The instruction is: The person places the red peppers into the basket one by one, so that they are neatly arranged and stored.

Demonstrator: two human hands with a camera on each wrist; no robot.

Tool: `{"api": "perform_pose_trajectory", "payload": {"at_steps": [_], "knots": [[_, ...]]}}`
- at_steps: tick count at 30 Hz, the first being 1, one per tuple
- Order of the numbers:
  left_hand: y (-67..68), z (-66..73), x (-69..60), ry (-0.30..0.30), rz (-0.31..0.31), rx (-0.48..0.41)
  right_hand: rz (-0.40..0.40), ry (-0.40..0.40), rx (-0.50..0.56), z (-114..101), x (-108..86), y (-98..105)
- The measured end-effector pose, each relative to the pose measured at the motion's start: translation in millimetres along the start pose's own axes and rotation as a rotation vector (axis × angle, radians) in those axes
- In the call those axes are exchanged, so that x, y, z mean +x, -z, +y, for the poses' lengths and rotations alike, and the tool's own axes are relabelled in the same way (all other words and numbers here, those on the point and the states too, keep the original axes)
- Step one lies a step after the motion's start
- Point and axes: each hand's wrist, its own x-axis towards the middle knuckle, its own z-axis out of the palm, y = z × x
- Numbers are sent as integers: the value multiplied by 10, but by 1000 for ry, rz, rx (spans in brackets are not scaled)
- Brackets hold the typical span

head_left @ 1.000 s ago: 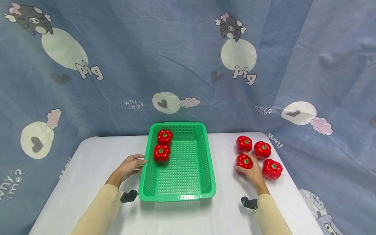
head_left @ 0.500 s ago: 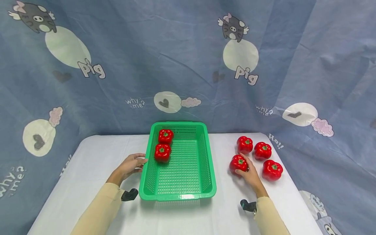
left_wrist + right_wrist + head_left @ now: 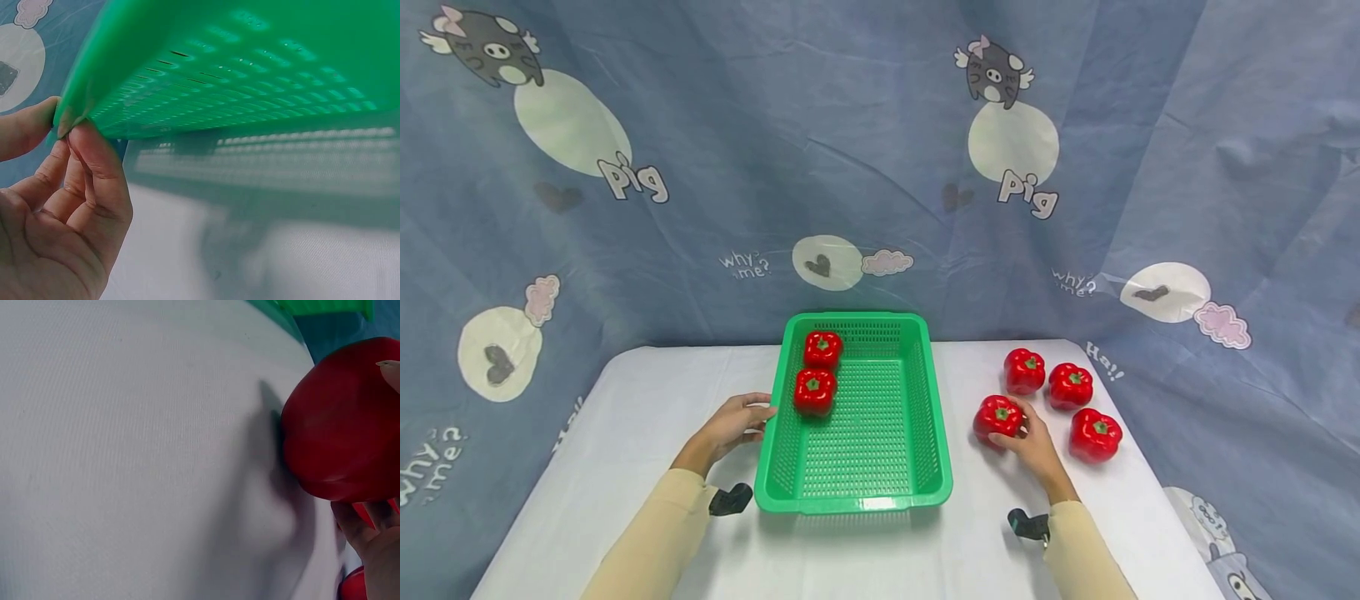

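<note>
My right hand (image 3: pixel 1036 446) grips a red bell pepper (image 3: pixel 996 418) with a green stem, to the right of the basket. In the right wrist view this bell pepper (image 3: pixel 347 425) hides part of the hand, and its shadow falls on the cloth beside it. A green plastic basket (image 3: pixel 865 437) stands in the middle of the table. My left hand (image 3: pixel 733 427) holds its left side; in the left wrist view thumb and fingers (image 3: pixel 103 165) pinch the rim. Inside, along the left wall, sit two red bell peppers, one far (image 3: pixel 822 348) and one nearer (image 3: pixel 814 392).
Three more red bell peppers lie at the right of the table, a far-left one (image 3: pixel 1024 371), a far-right one (image 3: pixel 1071 386) and a nearer one (image 3: pixel 1095 435). White cloth (image 3: pixel 865 567) covers the table. A blue patterned curtain (image 3: pixel 865 125) rises behind it.
My right hand has moved left with the bell pepper, away from the other three on the table. The left hand and the basket have stayed in place.
</note>
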Motion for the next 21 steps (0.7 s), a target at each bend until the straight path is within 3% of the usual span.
{"api": "perform_pose_trajectory", "payload": {"at_steps": [21], "knots": [[3, -27, 18, -15, -1, -21, 22, 22, -12, -269, 11, -10]]}}
